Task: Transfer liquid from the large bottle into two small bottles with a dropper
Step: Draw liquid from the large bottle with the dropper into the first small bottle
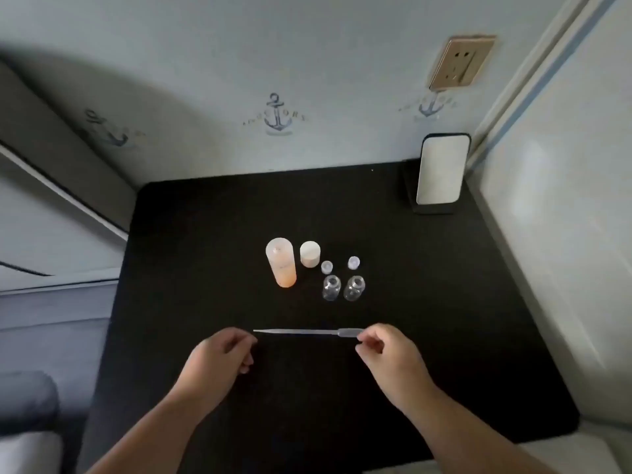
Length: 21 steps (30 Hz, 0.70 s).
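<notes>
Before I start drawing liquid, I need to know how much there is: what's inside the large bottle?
The large bottle holds orange liquid only near its bottom; above that it looks empty. Its white cap stands beside it.

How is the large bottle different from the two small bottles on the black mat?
The large bottle is tall, frosted and holds orange liquid at the bottom; the two small bottles are squat, clear and look empty. Its white cap is much bigger than their small clear caps. All three stand upright and uncapped.
</notes>
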Motion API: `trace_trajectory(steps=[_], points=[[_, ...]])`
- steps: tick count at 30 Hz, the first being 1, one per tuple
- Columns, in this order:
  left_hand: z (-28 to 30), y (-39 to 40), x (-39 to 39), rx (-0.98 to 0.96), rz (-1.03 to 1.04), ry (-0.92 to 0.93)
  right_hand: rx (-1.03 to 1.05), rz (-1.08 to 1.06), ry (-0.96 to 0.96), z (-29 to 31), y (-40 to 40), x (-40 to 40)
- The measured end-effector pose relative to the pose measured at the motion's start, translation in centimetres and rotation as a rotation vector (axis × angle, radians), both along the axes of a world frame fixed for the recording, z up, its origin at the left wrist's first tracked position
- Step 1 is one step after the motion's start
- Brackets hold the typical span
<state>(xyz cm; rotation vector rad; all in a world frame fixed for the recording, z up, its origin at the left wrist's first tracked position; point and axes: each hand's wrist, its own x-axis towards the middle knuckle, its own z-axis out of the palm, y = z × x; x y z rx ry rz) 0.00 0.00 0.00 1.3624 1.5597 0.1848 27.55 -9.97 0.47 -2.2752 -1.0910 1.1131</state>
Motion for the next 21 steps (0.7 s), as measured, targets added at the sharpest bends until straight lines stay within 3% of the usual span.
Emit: trace_trajectory(steps=[3,6,15,21], points=[[-0.5,2.1,0.2,0.077,0.031,-0.037,0.139,0.151,-0.261,-1.4,1.6,0.4],[-0.9,4.1,0.6,0.136,0.028,-0.067,0.178,0.238,-0.329,-2.8,2.7,0.9],[-2.4,8.0,2.9,0.409,-0.163,-0.144,0.253,0.450,-0.393,-6.2,3.5,2.0],[-3.2,8.7,3.9,0.538,-0.234,-0.259,0.352,0.336,-0.251,-6.7,2.6,2.8]])
